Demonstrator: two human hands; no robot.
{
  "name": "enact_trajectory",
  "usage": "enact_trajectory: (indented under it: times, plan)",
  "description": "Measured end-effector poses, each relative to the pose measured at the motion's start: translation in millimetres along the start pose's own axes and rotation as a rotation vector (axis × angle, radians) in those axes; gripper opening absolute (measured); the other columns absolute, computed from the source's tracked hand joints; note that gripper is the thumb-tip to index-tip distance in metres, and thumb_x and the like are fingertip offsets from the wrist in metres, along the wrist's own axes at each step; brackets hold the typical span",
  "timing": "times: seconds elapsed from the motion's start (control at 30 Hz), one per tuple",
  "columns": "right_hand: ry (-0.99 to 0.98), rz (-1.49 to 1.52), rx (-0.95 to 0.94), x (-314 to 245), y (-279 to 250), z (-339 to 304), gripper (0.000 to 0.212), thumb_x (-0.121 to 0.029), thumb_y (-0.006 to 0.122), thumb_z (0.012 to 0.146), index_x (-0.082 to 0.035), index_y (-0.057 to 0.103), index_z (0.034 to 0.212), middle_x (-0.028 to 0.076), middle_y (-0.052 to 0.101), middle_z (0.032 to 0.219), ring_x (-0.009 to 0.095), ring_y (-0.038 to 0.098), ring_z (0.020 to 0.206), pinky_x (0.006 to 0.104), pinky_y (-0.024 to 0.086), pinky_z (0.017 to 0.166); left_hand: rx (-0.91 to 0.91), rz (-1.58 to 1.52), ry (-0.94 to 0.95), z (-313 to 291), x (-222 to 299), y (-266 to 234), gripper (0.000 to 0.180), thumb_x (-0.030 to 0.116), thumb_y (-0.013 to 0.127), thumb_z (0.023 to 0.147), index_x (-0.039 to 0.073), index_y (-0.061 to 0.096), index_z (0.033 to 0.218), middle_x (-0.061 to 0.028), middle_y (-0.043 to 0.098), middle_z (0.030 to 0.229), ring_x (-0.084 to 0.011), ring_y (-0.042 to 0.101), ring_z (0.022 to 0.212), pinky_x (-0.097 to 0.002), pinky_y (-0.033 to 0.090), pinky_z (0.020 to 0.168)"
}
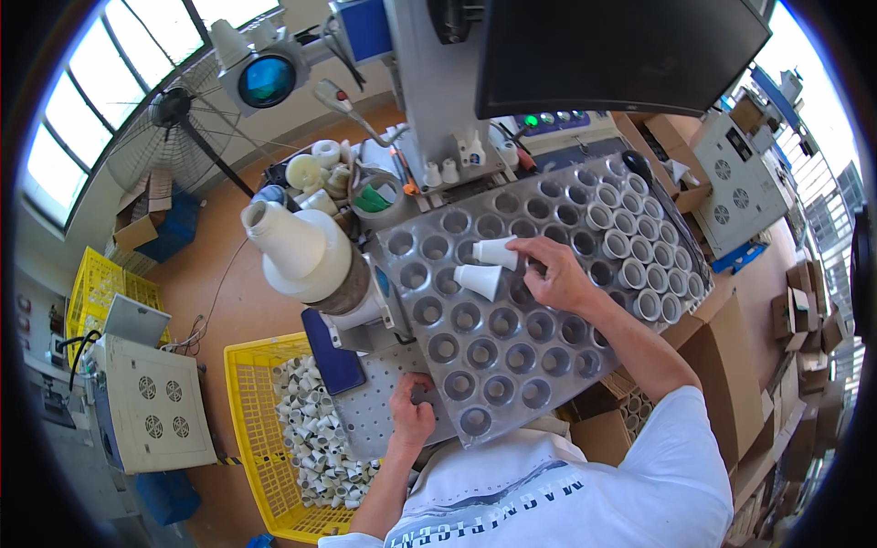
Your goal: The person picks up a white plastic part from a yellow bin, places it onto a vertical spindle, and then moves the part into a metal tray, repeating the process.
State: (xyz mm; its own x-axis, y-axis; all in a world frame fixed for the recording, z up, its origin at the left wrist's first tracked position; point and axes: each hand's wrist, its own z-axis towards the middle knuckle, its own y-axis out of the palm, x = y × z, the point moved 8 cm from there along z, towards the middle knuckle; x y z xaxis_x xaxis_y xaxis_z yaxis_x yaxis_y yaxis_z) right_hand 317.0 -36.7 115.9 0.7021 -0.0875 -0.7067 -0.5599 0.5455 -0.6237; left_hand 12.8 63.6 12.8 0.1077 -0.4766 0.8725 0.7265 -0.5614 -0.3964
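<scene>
My right hand (553, 276) is over the middle of a clear plastic tray (582, 363) with round pockets. Its fingers pinch the near end of a white tapered cup (493, 251) that lies on its side. A second white tapered cup (479, 280) rests tilted just below it, apart from the fingers. Down at the tray's left edge, my left hand (411, 416) has its fingers curled in, above a perforated metal plate (370, 423). Whatever it may hold is hidden. Rows of similar cups (642, 251) stand in the pockets on the tray's right side.
A yellow basket (245, 429) full of small white parts stands at lower left. Beside the tray rises a fixture with a large white cone (306, 256). A monitor (621, 50) overhangs the far side. Cardboard boxes (722, 365) sit at right.
</scene>
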Motion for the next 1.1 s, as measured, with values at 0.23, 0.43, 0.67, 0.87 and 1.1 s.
enact_trajectory:
  times: [0.23,0.43,0.67,0.87,1.1]
  plan:
    - [-0.158,-0.276,-0.007,-19.5,-0.3,18.4,0.034,-0.013,0.075,0.082,-0.003,0.066,0.114,0.016,0.063,0.122,0.037,0.060,0.111,0.0444,0.049,0.096,0.017,-0.062,0.066,-2.0,15.0,-5.3,0.028,0.002,0.041,0.063,-0.005,0.059,0.082,-0.0169,0.062,0.079,-0.0317,0.061,0.073,-0.0337,0.051,0.072]
    - [0.003,-0.219,-0.161,-10.1,10.0,25.7,0.038,-0.013,0.074,0.081,0.000,0.064,0.116,0.017,0.066,0.117,0.035,0.061,0.115,0.0428,0.048,0.099,0.232,-0.166,0.232,25.9,67.9,-80.5,0.024,0.005,0.043,0.066,-0.010,0.057,0.079,-0.0155,0.063,0.081,-0.0235,0.060,0.072,-0.0322,0.049,0.068]
    - [0.138,-0.203,-0.123,-3.4,0.9,21.6,0.045,-0.014,0.075,0.077,0.000,0.062,0.118,0.020,0.067,0.114,0.038,0.064,0.108,0.0431,0.050,0.095,0.545,-0.165,0.339,66.5,108.1,-154.9,0.021,0.011,0.043,0.066,-0.009,0.051,0.068,-0.0177,0.064,0.077,-0.0211,0.057,0.070,-0.0305,0.046,0.070]
    - [0.177,0.017,0.015,33.6,-9.3,11.2,0.046,-0.014,0.077,0.077,0.001,0.062,0.117,0.016,0.071,0.106,0.026,0.069,0.098,0.0357,0.053,0.090,0.606,-0.147,0.296,92.2,126.6,-183.2,0.022,0.015,0.045,0.067,-0.006,0.046,0.064,-0.0192,0.065,0.081,-0.0214,0.057,0.074,-0.0315,0.044,0.074]
    - [0.260,0.393,0.078,19.4,-25.3,33.7,0.043,-0.011,0.078,0.083,0.002,0.061,0.120,0.010,0.069,0.109,0.015,0.066,0.100,0.0309,0.052,0.094,0.678,-0.127,0.568,147.0,175.3,-206.8,0.029,0.018,0.046,0.074,-0.009,0.055,0.074,-0.0216,0.068,0.094,-0.0248,0.062,0.090,-0.0373,0.047,0.092]
